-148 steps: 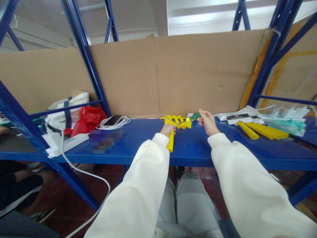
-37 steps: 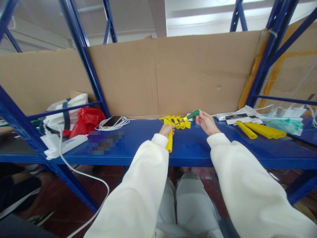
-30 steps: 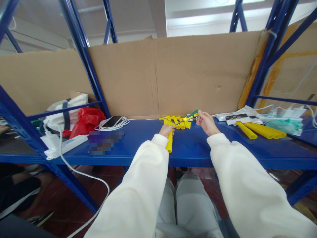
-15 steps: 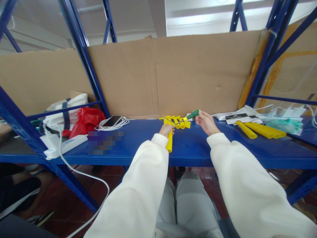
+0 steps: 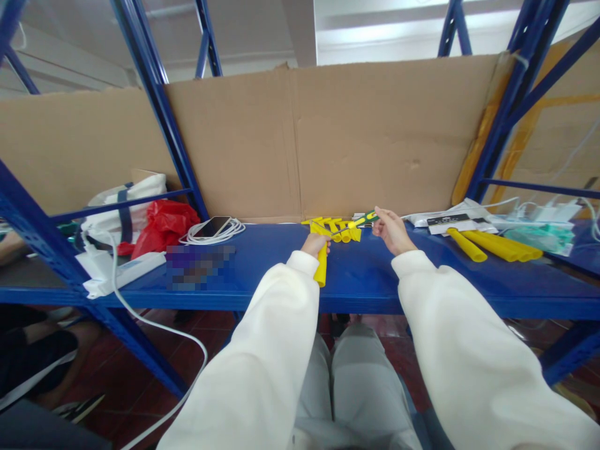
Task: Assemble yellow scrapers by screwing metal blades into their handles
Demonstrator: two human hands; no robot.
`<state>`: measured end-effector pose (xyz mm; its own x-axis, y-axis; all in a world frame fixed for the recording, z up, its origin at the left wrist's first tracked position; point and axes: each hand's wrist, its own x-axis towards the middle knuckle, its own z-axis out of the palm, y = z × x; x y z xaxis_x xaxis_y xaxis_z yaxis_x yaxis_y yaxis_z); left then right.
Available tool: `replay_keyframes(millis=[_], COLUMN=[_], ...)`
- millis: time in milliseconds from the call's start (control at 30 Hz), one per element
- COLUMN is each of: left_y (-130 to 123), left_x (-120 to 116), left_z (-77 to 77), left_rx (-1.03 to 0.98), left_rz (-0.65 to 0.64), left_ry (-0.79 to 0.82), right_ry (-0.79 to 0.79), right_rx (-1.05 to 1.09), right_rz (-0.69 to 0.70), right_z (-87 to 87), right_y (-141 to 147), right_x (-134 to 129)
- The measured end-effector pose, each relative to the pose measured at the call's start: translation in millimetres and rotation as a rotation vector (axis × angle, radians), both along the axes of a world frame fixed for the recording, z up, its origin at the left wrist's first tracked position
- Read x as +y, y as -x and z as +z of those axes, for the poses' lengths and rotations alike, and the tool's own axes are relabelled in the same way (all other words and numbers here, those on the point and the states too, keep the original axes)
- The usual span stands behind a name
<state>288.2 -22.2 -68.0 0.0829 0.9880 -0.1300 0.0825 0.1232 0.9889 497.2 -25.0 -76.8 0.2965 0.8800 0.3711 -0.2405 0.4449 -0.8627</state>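
My left hand (image 5: 315, 244) is closed around a yellow tube (image 5: 321, 269), whose lower end points toward the shelf's front edge. In my right hand (image 5: 389, 230) is the handle end of a green and yellow screwdriver (image 5: 364, 219), pinched between the fingers. Its metal shaft slants down to the left and reaches my left hand; the tip's exact contact is too small to tell. Just behind and between my hands lie several short yellow pieces (image 5: 345, 235) on the blue shelf (image 5: 360, 275).
Several yellow tubes (image 5: 492, 245) lie at the right beside a white packet (image 5: 445, 222). At the left are a phone (image 5: 213, 227) with a coiled white cable, a red bag (image 5: 169, 222) and a power strip (image 5: 129, 274). Cardboard (image 5: 375, 137) stands behind.
The screwdriver handle has turned about its axis, showing more yellow, and tilts slightly lower. My right fingers have shifted a little on it. My left hand stays on the yellow tube.
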Motion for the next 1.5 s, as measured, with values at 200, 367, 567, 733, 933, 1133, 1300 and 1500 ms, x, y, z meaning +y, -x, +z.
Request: replay_keyframes(millis=[200, 367, 567, 733, 933, 1133, 1300, 1500], left_y=[-0.1, 0.0, 0.0, 0.3, 0.0, -0.6, -0.4, -0.6], left_x=[1.4, -0.1, 1.4, 2.6, 2.6, 3.1, 3.2, 1.7], left_z=[-0.8, -0.2, -1.4, -2.4, -2.7, -4.0, -3.8, -2.6], left_rx=[0.005, 0.009, 0.005, 0.015, 0.012, -0.01, -0.011, 0.005], left_rz=[0.015, 0.008, 0.008, -0.007, -0.011, -0.01, -0.026, -0.017], left_ry=[0.002, -0.001, 0.0, -0.005, -0.006, -0.008, 0.0, 0.002], right_ry=[-0.004, 0.008, 0.022, 0.023, 0.036, 0.052, 0.114, 0.168], right_rx=[-0.033, -0.042, -0.048, -0.06, -0.067, -0.102, -0.107, -0.109], right_rz=[-0.012, -0.019, -0.06, -0.063, -0.064, -0.036, -0.025, -0.021], right_z=[-1.1, 0.6, 0.6, -0.4, 0.0, 0.6, 2.2, 3.8], right_y=[0.2, 1.8, 4.2, 4.3, 5.4, 7.0, 9.0, 11.2], right_x=[-1.6, -3.4, -3.5, -3.4, -3.7, -5.2, -8.4, -13.9])
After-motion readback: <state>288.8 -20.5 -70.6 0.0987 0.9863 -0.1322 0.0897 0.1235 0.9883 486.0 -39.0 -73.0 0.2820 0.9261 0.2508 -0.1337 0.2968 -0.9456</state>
